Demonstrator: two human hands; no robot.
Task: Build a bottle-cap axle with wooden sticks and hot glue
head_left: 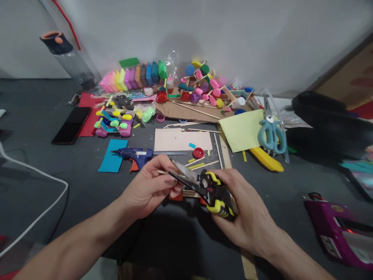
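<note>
One stick (161,172): frame centre
Left hand (153,186): fingertips pinch it, likely for steadiness
Right hand (247,210): fingers curl round parted cutters (204,182), likely for leverage

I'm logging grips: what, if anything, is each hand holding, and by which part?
The right hand holds the cutters by their handles. The left hand pinches a thin stick between thumb and fingers; where along its length is unclear.

Left of the glossy plastic glue gun (144,157), matt blue paper (110,163); right of it, smudged metal cutter blades (186,171) and dull wooden sticks (218,151)
</note>
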